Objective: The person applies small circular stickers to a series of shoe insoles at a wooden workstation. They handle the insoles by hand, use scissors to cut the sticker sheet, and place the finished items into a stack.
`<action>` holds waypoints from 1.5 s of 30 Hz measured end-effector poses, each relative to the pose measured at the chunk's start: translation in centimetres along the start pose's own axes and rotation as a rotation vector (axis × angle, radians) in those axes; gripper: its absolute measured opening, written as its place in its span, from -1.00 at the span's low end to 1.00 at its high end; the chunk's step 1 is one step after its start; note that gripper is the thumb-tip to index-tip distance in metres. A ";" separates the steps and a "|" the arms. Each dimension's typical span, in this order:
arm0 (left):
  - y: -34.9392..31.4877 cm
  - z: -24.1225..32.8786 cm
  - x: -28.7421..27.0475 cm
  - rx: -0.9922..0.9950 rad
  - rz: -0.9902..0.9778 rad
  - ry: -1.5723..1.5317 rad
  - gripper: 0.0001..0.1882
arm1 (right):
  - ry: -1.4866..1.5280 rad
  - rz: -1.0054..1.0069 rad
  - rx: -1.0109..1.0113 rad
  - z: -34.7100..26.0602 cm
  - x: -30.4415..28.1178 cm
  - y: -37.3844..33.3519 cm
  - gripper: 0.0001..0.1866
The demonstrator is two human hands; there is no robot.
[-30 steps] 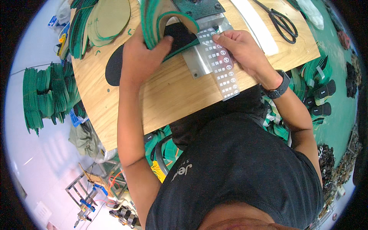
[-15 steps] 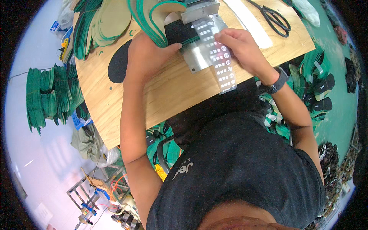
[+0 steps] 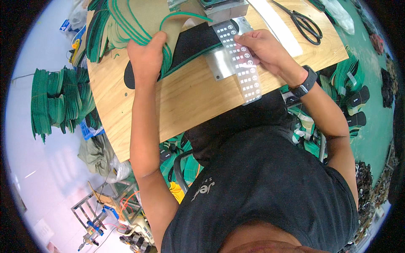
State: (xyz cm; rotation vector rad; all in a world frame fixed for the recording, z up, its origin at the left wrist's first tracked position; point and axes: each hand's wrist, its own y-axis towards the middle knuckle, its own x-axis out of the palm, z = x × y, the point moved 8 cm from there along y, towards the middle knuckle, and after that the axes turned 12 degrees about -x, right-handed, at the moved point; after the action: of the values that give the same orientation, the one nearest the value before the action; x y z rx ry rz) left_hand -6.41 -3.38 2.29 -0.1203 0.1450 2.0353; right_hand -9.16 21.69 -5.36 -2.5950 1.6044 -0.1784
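Observation:
My left hand (image 3: 146, 57) is closed around the edge of several beige insoles (image 3: 165, 63) with green rims, which fan out toward the far side. Beside them a black insole (image 3: 192, 44) with a green edge lies with one end at the metal plate (image 3: 220, 69), close under the metal block (image 3: 228, 12) of a press. My right hand (image 3: 268, 52) pinches a clear strip of white-printed transfer labels (image 3: 244, 69) between thumb and fingers. That strip runs over the insole's end and the plate, and its near end hangs past the table edge.
Black scissors (image 3: 306, 26) and a white strip (image 3: 276, 29) lie right of the press on the wooden table (image 3: 185, 101). More green-edged insoles (image 3: 98, 31) are stacked at the far left. Bundled insoles (image 3: 63, 101) stand left of the table, others (image 3: 348, 76) at right.
My left hand has moved left, drawing the beige insoles that way and uncovering more of the black insole. My right hand stays on the label strip, nearly in place.

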 end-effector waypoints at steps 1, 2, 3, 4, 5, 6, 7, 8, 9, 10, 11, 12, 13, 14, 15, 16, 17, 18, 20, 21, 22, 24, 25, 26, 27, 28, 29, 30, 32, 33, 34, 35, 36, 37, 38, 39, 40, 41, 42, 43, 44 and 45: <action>0.4 -0.4 -0.1 0.001 -0.026 0.006 -0.73 | -0.013 0.002 0.017 0.1 -0.1 0.1 -0.75; 0.5 -0.6 0.0 -0.001 -0.050 0.012 -0.69 | -0.016 0.009 0.023 0.1 -0.1 0.1 -0.75; 0.5 -0.6 0.0 0.004 -0.041 0.007 -0.73 | -0.019 0.016 0.029 0.0 0.0 0.1 -0.75; 0.4 -0.4 0.1 0.010 -0.031 0.003 -0.78 | -0.021 0.022 0.034 0.0 0.0 0.1 -0.74; 0.3 -0.2 0.2 0.014 -0.022 -0.002 -0.81 | -0.025 0.023 0.032 -0.1 0.0 0.0 -0.74; 0.3 -0.2 0.3 0.027 -0.030 0.013 -0.81 | -0.028 0.023 0.030 -0.2 0.0 -0.1 -0.74; 0.3 -0.1 0.3 0.039 -0.037 0.028 -0.81 | -0.032 0.022 0.027 -0.2 0.0 -0.1 -0.74; 0.2 -0.1 0.4 0.050 -0.046 0.042 -0.80 | -0.023 0.025 0.028 -0.1 0.0 -0.1 -0.74; 0.1 -0.1 0.5 0.050 -0.045 0.058 -0.81 | -0.014 0.027 0.029 0.1 -0.1 0.0 -0.73; 0.0 0.1 0.5 0.049 -0.043 0.075 -0.81 | -0.005 0.029 0.029 0.2 -0.1 0.0 -0.73; -0.1 0.2 0.6 0.049 -0.040 0.090 -0.81 | -0.008 0.027 0.031 0.2 -0.2 0.0 -0.73; -0.1 0.2 0.7 0.042 -0.048 0.088 -0.81 | -0.012 0.026 0.032 0.3 -0.2 0.1 -0.73; -0.2 0.2 0.8 0.036 -0.057 0.086 -0.82 | -0.016 0.024 0.034 0.3 -0.2 0.1 -0.73; -0.2 0.2 0.8 0.028 -0.064 0.087 -0.82 | -0.015 0.019 0.037 0.2 -0.2 0.1 -0.73; -0.3 0.1 0.7 0.022 -0.046 0.103 -0.82 | -0.014 0.014 0.040 -0.1 -0.1 0.1 -0.73; -0.5 0.0 0.6 0.015 -0.029 0.119 -0.82 | -0.013 0.010 0.042 -0.2 0.0 0.1 -0.73; -0.5 0.0 0.7 0.013 -0.016 0.135 -0.82 | -0.021 0.016 0.042 -0.2 -0.2 0.1 -0.73; -0.5 0.2 0.8 0.024 -0.026 0.134 -0.82 | -0.029 0.022 0.042 0.0 -0.3 0.2 -0.73; -0.7 0.6 0.8 0.045 -0.044 0.131 -0.83 | -0.038 0.031 0.057 0.0 -0.2 0.1 -0.73; -0.8 0.6 0.8 0.046 -0.034 0.129 -0.83 | -0.037 0.035 0.073 -0.1 -0.1 0.1 -0.73; -0.9 0.7 0.8 0.046 -0.024 0.127 -0.83 | -0.037 0.039 0.089 -0.1 0.0 0.0 -0.73; -1.0 0.6 0.9 0.036 -0.034 0.148 -0.82 | 0.003 0.046 0.085 0.2 0.0 0.1 -0.73; -1.0 0.5 1.1 0.023 -0.056 0.171 -0.81 | 0.024 0.050 0.083 0.3 0.0 0.2 -0.73; -1.0 0.2 1.3 0.010 -0.081 0.193 -0.80 | 0.019 0.048 0.064 0.2 0.0 0.2 -0.73; -1.0 0.1 1.8 -0.001 -0.134 0.257 -0.76 | 0.015 0.047 0.046 0.1 -0.1 0.1 -0.73; -1.0 0.2 2.4 -0.011 -0.188 0.321 -0.71 | 0.011 0.047 0.028 0.0 -0.1 0.1 -0.73; -1.2 0.2 2.8 -0.022 -0.235 0.387 -0.66 | 0.015 0.040 0.029 0.0 0.0 0.0 -0.73; -1.5 0.6 3.3 0.094 -0.252 0.479 -0.59 | 0.019 0.035 0.031 0.0 0.1 0.1 -0.73; -2.3 1.0 4.7 0.333 -0.286 0.659 -0.45 | 0.022 0.032 0.030 -0.1 0.1 -0.1 -0.73; -2.5 0.7 5.1 0.299 -0.353 0.647 -0.29 | 0.022 0.034 0.027 -0.2 0.1 -0.2 -0.73; -2.6 0.8 5.4 0.301 -0.344 0.688 -0.30 | 0.022 0.036 0.024 -0.3 0.1 -0.3 -0.72; -2.6 0.9 5.7 0.305 -0.336 0.734 -0.32 | 0.017 0.045 -0.005 -0.3 0.1 -0.5 -0.72; -2.7 0.9 5.9 0.308 -0.327 0.780 -0.33 | 0.013 0.054 -0.033 -0.2 0.0 -0.6 -0.73; -2.8 1.0 5.8 0.301 -0.309 0.797 -0.36 | 0.008 0.063 -0.062 -0.2 0.0 -0.7 -0.73; -2.9 1.1 5.7 0.296 -0.296 0.817 -0.40 | -0.012 0.048 -0.076 -0.4 -0.1 -0.9 -0.73; -3.0 1.2 5.7 0.291 -0.283 0.837 -0.44 | -0.032 0.033 -0.090 -0.6 -0.2 -1.0 -0.74; -3.0 0.9 5.4 0.281 -0.277 0.835 -0.48 | -0.053 0.018 -0.104 -0.7 -0.4 -1.1 -0.75; -2.7 0.8 5.0 0.276 -0.260 0.824 -0.53 | 0.010 0.077 -0.134 -0.5 -1.3 -1.0 -0.78; -2.4 1.0 4.8 0.271 -0.243 0.813 -0.57 | 0.097 0.143 -0.131 -0.3 -2.2 -1.3 -0.78; -2.5 0.9 4.6 0.209 -0.236 0.812 -0.66 | 0.185 0.208 -0.127 -0.1 -2.9 -1.9 -0.79; -2.0 0.8 4.1 0.154 -0.227 0.698 -0.67 | 0.278 0.270 -0.121 -0.2 -3.1 -2.3 -0.79; -1.5 0.4 3.5 0.101 -0.218 0.583 -0.69 | 0.316 0.300 -0.092 -0.5 -3.0 -2.4 -0.79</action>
State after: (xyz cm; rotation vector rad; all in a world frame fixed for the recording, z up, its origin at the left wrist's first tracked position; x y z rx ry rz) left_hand -6.66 0.40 2.09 -0.6375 0.5719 1.7223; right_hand -8.44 25.42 -4.71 -2.4426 2.1289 -0.5250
